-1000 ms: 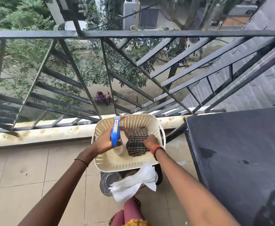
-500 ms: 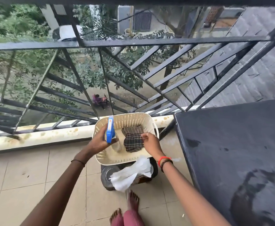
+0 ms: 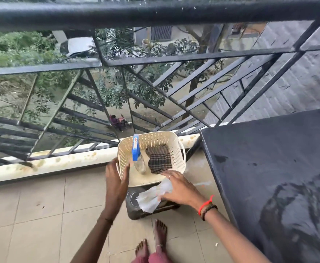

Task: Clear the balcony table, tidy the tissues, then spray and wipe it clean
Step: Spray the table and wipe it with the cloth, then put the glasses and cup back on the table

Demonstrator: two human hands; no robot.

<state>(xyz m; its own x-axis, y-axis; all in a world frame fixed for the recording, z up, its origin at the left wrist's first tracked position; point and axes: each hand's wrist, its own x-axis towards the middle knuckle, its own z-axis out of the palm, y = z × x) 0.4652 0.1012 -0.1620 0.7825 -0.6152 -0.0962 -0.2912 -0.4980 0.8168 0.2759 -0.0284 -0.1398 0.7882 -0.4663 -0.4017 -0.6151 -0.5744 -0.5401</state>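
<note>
A cream perforated basket (image 3: 176,149) sits on a dark round stand (image 3: 136,211) by the railing. Inside it a spray bottle (image 3: 136,151) with a blue head stands upright beside a folded checked cloth (image 3: 159,158). My left hand (image 3: 117,177) is against the basket's left wall with its fingers extended, clear of the bottle. My right hand (image 3: 180,188) lies spread over crumpled white tissues (image 3: 148,199) that hang over the stand in front of the basket. The black table (image 3: 269,168) at the right is bare, with wet streaks.
A black metal railing (image 3: 155,59) and a stained pale ledge (image 3: 60,162) run close behind the basket. Beige floor tiles (image 3: 32,215) stretch to the left. My bare feet (image 3: 151,242) stand just behind the stand. The table's edge is right beside my right forearm.
My left hand let go of the spray bottle, which now stands in the basket, and dropped to the basket's left wall. My right hand left the cloth and came back onto the tissues.
</note>
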